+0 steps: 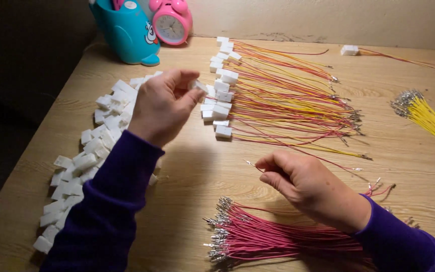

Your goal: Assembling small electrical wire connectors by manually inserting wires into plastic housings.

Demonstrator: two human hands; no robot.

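My left hand (163,105) is raised over the wooden table (187,171) and pinches a small white plastic connector (198,85) between thumb and fingers. My right hand (305,185) rests lower right, fingers closed on a thin wire (251,164) whose metal tip pokes out to the left. Just below that hand lies a bundle of pink wires (273,236) with metal terminals. Between the hands and the far edge sits a row of finished connectors with red and yellow wires (278,100).
A long heap of loose white connectors (89,156) runs along the left side. A bundle of yellow wires (429,118) lies at the right edge. A teal holder (124,30) and a pink alarm clock (169,22) stand at the back. One wired connector (349,50) lies far right.
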